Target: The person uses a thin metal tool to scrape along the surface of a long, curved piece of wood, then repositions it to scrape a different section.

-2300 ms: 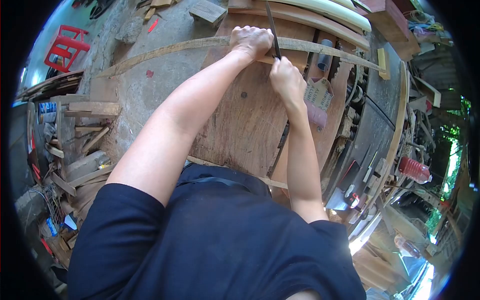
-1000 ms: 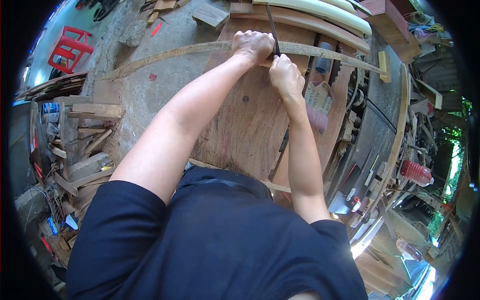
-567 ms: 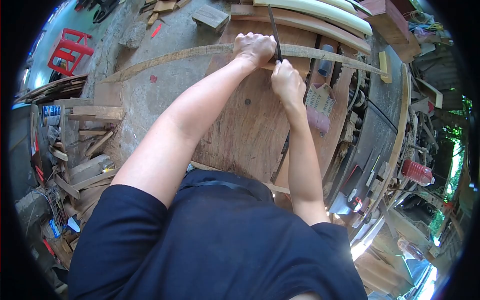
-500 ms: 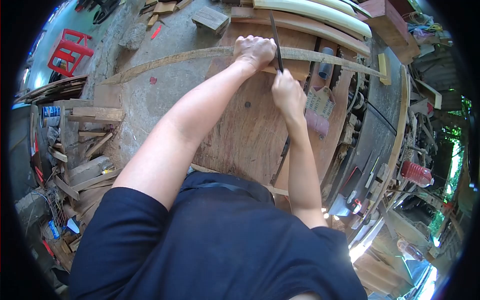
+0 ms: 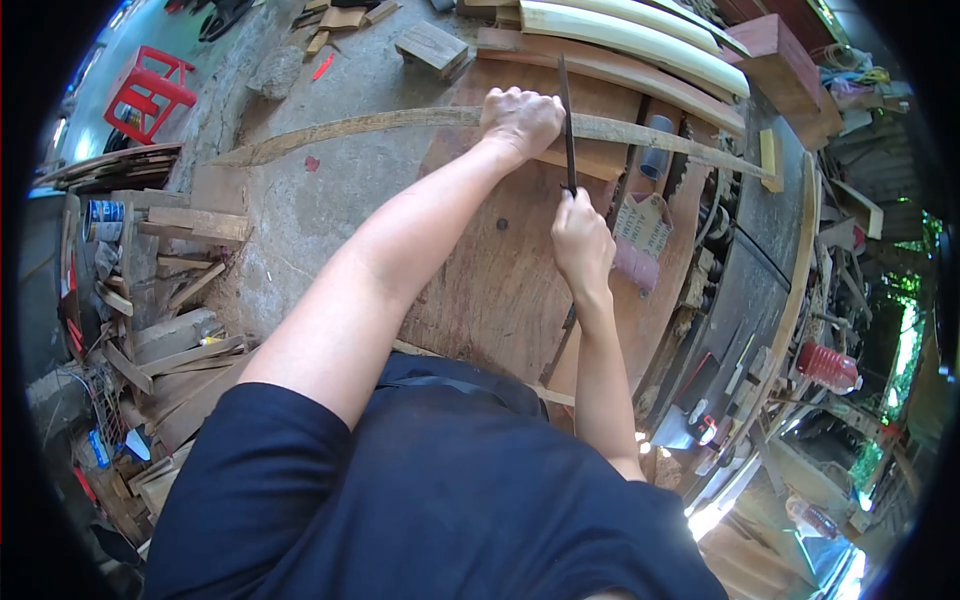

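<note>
My left hand point(image 5: 522, 125) is closed over a long, slightly curved wooden strip point(image 5: 380, 121), pressing it down near its middle. The strip runs from the left across to the right. In my right hand point(image 5: 583, 240) is a thin dark hand saw point(image 5: 569, 130), seen almost edge-on; its handle is hidden in my fingers. The blade crosses the strip just right of my left hand and points away from me. A wooden block point(image 5: 585, 158) lies under the strip there, on a brown wooden board point(image 5: 490, 270).
Several curved wooden pieces point(image 5: 620, 32) are stacked at the back. A small wooden stool point(image 5: 432, 47) stands left of them, and a red plastic stool point(image 5: 150, 95) at far left. A grey tube point(image 5: 656, 146) and a pink roll point(image 5: 636, 262) lie right of my right hand.
My right hand has drawn the saw back toward my body, and the blade has slid along beside the strip. The left hand keeps its hold; the whole view has shifted slightly.
</note>
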`<action>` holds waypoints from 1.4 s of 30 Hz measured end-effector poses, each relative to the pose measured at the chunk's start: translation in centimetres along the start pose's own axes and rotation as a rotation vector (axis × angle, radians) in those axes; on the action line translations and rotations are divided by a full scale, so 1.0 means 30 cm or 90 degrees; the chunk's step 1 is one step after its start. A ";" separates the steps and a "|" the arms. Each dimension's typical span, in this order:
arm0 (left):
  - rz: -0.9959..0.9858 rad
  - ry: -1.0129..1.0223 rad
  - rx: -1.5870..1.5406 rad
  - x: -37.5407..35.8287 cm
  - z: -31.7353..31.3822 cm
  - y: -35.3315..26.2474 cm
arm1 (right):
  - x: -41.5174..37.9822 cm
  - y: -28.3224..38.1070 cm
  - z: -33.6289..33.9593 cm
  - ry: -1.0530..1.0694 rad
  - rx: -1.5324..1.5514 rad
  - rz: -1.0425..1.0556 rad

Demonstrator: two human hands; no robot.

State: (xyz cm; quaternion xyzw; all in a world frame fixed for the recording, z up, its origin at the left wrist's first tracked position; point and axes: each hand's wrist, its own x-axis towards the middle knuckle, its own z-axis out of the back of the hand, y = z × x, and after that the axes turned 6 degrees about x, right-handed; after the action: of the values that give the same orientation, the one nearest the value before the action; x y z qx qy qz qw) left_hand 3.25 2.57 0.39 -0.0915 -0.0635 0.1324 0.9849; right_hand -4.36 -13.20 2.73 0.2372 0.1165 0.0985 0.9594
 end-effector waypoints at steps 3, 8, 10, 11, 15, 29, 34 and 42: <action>-0.008 0.000 0.010 -0.005 0.006 0.000 | 0.070 0.008 0.001 -0.003 -0.003 0.016; -0.004 0.002 0.003 -0.001 -0.008 -0.008 | 0.149 0.022 -0.022 -0.066 -0.009 0.059; 0.003 -0.021 0.001 -0.002 -0.006 -0.003 | 0.081 0.019 -0.014 -0.043 -0.022 0.042; 0.001 -0.008 -0.001 -0.003 0.000 -0.003 | 0.038 0.015 -0.004 -0.031 -0.031 0.029; -0.004 -0.008 -0.002 0.006 -0.006 -0.002 | 0.013 0.009 0.001 -0.019 -0.043 0.031; -0.025 0.007 0.008 -0.018 0.008 -0.003 | 0.042 0.014 0.022 -0.002 -0.033 0.024; -0.006 -0.002 0.003 -0.019 0.002 -0.011 | 0.133 0.032 -0.024 -0.077 -0.020 0.058; -0.019 -0.003 0.006 -0.020 -0.016 -0.012 | 0.040 -0.005 0.008 -0.033 -0.015 0.036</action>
State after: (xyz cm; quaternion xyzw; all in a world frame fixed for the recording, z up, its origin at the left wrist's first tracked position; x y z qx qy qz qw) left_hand 2.83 1.99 -0.06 -0.0854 -0.0669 0.1181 0.9871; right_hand -3.14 -13.15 2.64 0.2318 0.0841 0.1206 0.9616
